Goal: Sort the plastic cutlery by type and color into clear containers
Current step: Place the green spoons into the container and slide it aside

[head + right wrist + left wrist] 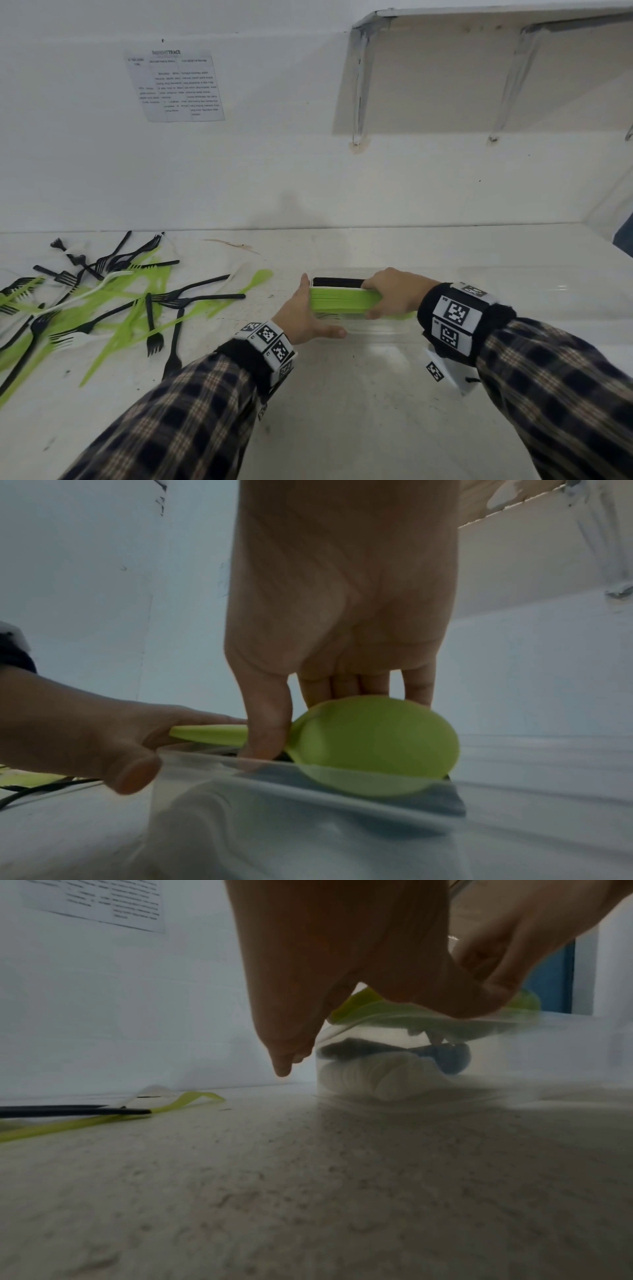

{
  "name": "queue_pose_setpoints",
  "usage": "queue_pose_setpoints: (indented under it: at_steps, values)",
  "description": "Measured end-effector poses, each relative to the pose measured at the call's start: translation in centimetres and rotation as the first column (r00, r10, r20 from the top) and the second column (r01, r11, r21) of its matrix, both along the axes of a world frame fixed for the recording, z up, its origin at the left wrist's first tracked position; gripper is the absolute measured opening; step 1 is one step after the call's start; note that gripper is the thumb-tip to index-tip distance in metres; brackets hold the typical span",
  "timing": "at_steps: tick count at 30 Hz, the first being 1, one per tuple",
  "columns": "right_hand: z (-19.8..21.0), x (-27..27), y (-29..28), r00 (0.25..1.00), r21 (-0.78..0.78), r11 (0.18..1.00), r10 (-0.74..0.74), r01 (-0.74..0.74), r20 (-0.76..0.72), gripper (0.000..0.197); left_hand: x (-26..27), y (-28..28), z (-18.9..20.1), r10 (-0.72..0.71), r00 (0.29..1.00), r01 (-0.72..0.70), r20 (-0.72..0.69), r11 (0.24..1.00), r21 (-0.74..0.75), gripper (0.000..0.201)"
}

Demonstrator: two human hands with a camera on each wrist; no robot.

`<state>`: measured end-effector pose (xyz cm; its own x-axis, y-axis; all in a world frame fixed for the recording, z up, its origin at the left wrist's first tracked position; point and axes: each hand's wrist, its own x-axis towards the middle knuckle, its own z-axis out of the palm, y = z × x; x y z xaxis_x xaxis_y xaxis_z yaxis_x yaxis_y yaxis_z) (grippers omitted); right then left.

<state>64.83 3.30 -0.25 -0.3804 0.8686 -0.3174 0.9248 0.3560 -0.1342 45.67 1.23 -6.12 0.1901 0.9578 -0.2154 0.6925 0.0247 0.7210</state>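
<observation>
A stack of lime-green plastic spoons (342, 299) lies level over the open top of a clear container (387, 330) at the middle of the counter. My right hand (390, 291) grips the stack at its bowl end (377, 739), thumb in front and fingers behind. My left hand (303, 308) stands flat against the handle ends, fingers straight, with its thumb along the container's near wall (308, 818). Black cutlery (337, 282) lies inside along the far side. The left wrist view shows white spoons (369, 1077) and a dark piece (359, 1046) through the wall.
A loose heap of black, green and white forks and knives (102, 301) covers the counter's left part, with a single green spoon (257, 277) nearer the container. The white wall with a taped paper (174, 85) runs behind; a shelf (479, 68) hangs upper right.
</observation>
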Motion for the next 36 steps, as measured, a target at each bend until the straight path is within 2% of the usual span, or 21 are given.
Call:
queue_pose_setpoints:
  at_steps: [5,9,13,15,18,20,22,27,29,31,33,34,36]
  values:
    - [0.9,1.1,0.3,0.996,-0.106,0.994,-0.036,0.027,-0.083,0.032,0.1,0.1,-0.3,-0.01,1.0,0.009,0.006,1.0,0.024,0.13]
    - [0.9,1.4,0.4,1.0,-0.166,0.986,-0.029,0.027,-0.007,0.046,0.3,0.1,-0.4,-0.01,1.0,0.009,0.021,1.0,0.03,0.13]
    - [0.9,1.2,0.6,0.999,-0.179,0.983,-0.046,0.047,0.009,0.048,0.3,0.2,-0.7,-0.011,1.0,0.01,0.026,0.999,0.038,0.129]
    - [0.9,1.0,0.8,0.999,-0.182,0.982,-0.046,0.048,0.012,0.045,0.4,0.3,-0.7,-0.009,0.998,0.005,0.062,0.998,0.059,0.119]
    - [0.6,0.5,0.9,0.999,-0.156,0.987,-0.042,0.042,0.008,0.041,0.6,0.3,-0.7,-0.018,0.995,0.007,0.097,0.994,0.107,0.09]
    - [0.6,0.2,0.9,0.999,-0.145,0.989,-0.028,0.033,0.033,0.039,0.6,0.5,-1.2,-0.017,0.994,0.004,0.109,0.993,0.12,0.08]
    - [0.6,0.1,1.0,0.999,-0.15,0.988,-0.022,0.029,0.049,0.038,0.5,0.6,-1.5,-0.024,0.994,0.011,0.108,0.993,0.121,0.081]
    - [0.9,0.0,1.2,0.998,-0.181,0.983,-0.016,0.028,0.063,0.039,0.4,0.8,-1.4,-0.039,0.996,0.033,0.076,0.996,0.084,0.113]
    - [1.1,-0.2,1.3,0.997,-0.201,0.979,-0.014,0.028,0.07,0.039,0.4,0.8,-1.4,-0.04,0.996,0.035,0.075,0.997,0.075,0.12]
    - [1.1,-0.3,1.4,0.997,-0.204,0.978,-0.016,0.032,0.081,0.039,0.5,0.8,-1.6,-0.02,0.996,0.013,0.088,0.997,0.074,0.111]
    - [1.0,-0.4,1.4,0.996,-0.184,0.982,-0.023,0.04,0.091,0.039,0.5,0.8,-1.6,-0.028,0.992,0.018,0.121,0.996,0.083,0.088]
    - [0.9,-0.5,1.4,0.995,-0.169,0.985,-0.026,0.041,0.095,0.038,0.5,0.9,-1.8,-0.033,0.99,0.02,0.136,0.995,0.095,0.087]
    - [0.8,-0.7,1.3,0.994,-0.136,0.99,-0.016,0.031,0.106,0.037,0.4,0.9,-1.8,-0.04,0.99,0.026,0.138,0.994,0.102,0.102]
